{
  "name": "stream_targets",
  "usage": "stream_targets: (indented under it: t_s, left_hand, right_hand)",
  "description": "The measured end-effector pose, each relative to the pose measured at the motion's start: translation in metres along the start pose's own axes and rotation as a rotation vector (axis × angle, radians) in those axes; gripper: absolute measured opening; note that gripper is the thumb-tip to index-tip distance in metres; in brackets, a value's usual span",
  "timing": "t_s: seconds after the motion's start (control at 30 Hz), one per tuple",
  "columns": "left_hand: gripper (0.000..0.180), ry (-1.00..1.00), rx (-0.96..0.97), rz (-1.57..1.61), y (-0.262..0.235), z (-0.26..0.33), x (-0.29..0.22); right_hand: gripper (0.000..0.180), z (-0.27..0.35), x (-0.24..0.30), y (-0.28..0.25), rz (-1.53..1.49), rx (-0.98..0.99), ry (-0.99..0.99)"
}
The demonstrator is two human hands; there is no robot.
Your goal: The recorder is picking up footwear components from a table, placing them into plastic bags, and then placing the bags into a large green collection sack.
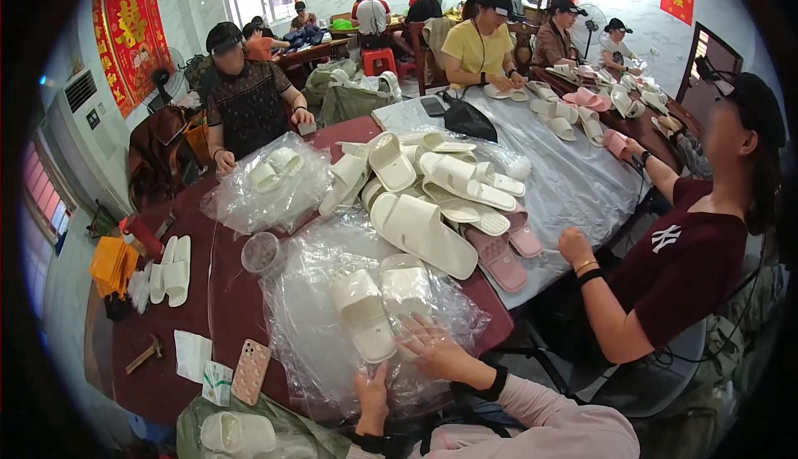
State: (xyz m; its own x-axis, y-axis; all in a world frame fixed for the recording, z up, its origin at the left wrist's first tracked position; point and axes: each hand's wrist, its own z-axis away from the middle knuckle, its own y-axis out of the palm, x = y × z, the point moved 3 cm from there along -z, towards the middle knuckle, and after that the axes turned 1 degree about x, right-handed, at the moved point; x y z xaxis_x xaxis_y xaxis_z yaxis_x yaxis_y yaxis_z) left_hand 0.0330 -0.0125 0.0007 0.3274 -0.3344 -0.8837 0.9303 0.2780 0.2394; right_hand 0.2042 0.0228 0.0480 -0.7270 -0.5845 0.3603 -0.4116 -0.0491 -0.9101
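Note:
A white slipper (366,318) lies on a clear plastic bag (307,334) in front of me, its heel toward me. My left hand (372,397) is at that heel, its fingers closed on the edge. Beside it, to the right, another white slipper (407,283) is at least partly under clear plastic. My right hand (436,349) lies over the plastic at its heel end, fingers spread and stretched out. Just beyond is a heap of white slippers (424,230), with pink slippers (503,261) at its right side.
To the left are a clear plastic tub (262,253), a pair of white slippers (171,272), a hammer (145,354) and a phone (251,371). A sack with a white slipper (238,434) is at the near left. Co-workers sit across (253,93) and at the right (690,251).

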Motion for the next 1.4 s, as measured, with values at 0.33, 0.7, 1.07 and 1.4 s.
stream_targets:
  t_s: [0.33,0.7,1.07,1.4]
  left_hand:
    - [0.021,-0.042,-0.054,0.049,0.004,0.001,-0.005]
    - [0.015,-0.075,-0.043,-0.058,-0.001,-0.003,0.0]
    - [0.015,-0.078,-0.006,0.033,-0.003,-0.005,0.005]
    - [0.018,-0.036,0.017,0.081,-0.005,-0.005,0.004]
  right_hand:
    - [0.041,0.0,-0.008,0.016,0.176,-0.169,0.099]
    - [0.04,-0.008,0.0,0.033,-0.079,-0.189,-0.118]
    - [0.029,-0.013,0.019,0.042,-0.115,-0.094,-0.067]
    - [0.047,-0.005,0.03,0.041,-0.048,-0.077,-0.064]
